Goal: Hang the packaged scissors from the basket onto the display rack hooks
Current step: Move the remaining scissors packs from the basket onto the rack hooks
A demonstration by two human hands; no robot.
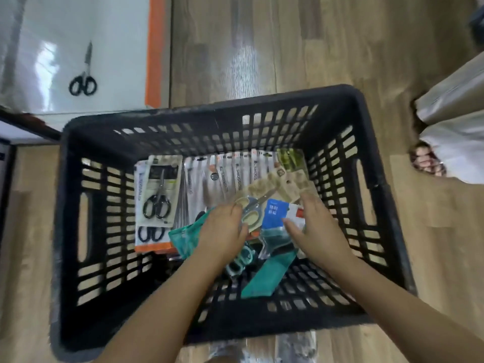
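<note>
both hands inside black slatted basket (78, 195), left hand (222, 231) pinching beige-handled scissors pack (258, 205), right hand (318, 229) fingers loosely curled around blue-labelled pack (275, 212), other scissors packs (157, 195) lying beside

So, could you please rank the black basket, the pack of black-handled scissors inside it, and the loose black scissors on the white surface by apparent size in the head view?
1. black basket
2. pack of black-handled scissors
3. loose black scissors, though they lie farther off, so this is unsure.
</note>
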